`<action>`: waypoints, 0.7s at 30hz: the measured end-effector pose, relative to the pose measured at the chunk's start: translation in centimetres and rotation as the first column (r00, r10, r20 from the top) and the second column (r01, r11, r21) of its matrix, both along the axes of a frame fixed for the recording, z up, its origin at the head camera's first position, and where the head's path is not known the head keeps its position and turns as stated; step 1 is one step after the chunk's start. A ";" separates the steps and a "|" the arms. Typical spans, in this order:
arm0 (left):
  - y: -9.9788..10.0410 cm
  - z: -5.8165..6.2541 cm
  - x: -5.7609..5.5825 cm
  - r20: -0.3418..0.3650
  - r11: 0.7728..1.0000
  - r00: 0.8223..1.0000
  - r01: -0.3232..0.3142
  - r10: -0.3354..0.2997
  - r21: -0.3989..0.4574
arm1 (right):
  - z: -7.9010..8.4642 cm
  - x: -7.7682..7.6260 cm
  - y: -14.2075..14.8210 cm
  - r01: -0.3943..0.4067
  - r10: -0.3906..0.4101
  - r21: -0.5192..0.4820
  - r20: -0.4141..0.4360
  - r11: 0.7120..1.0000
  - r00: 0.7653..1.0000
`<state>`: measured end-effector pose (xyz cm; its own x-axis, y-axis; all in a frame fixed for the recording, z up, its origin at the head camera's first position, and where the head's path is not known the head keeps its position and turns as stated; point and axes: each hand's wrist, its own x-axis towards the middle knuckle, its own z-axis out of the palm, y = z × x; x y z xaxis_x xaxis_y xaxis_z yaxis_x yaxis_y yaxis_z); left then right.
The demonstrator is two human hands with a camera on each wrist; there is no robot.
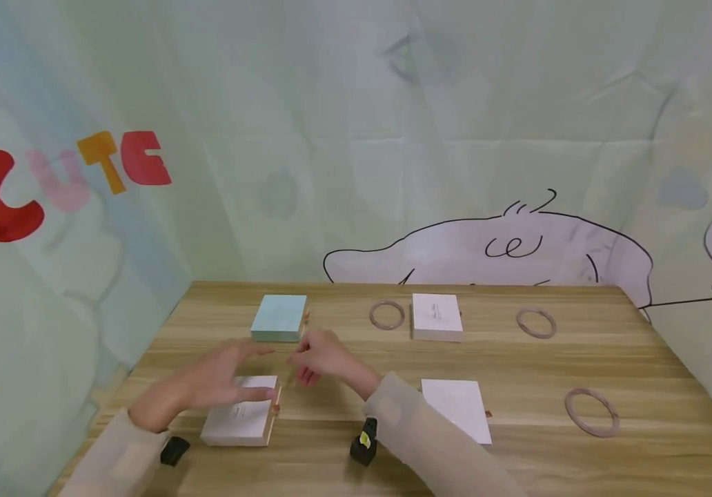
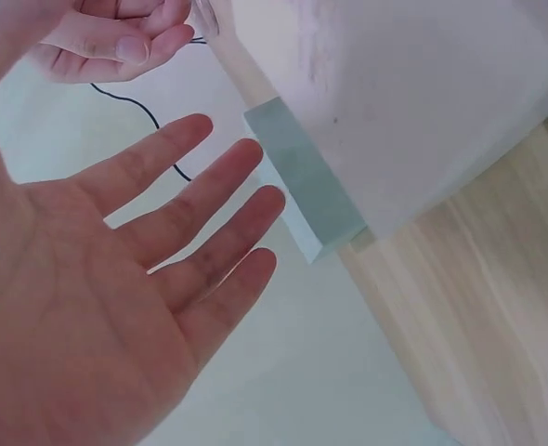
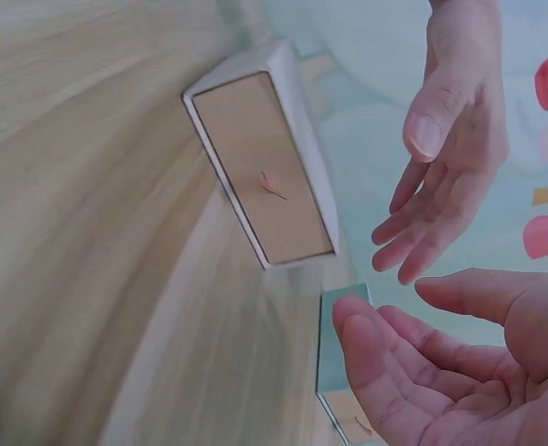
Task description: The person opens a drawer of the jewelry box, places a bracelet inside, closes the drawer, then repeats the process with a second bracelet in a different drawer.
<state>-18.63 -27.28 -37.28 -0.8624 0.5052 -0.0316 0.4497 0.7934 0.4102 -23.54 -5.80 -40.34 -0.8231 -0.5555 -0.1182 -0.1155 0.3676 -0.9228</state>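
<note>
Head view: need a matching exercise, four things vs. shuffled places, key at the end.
Things:
1. Light-blue box
2. Left hand
3. Nearest ring
4. Far white box

Places:
A. Front right of the wooden table
B. Back left of the table
C. Just right of another ring
D. Partly hiding the near-left white box

Pairs: 1-B, 2-D, 3-A, 4-C

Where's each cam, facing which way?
Head: on the head, forward and down at the wooden tabletop; shows beige sleeves, left grip, right grip.
Left wrist: on that wrist, facing a white drawer box; both grips show.
Right wrist: on that wrist, facing that box's tan end; both grips show.
Both wrist views share the teal box.
</note>
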 end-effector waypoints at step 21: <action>-0.6 0.3 -3.9 -0.152 0.998 0.988 -0.029 0.020 -0.057 | 1.3 -4.2 1.5 0.125 -0.123 0.046 -0.051 0.991 0.991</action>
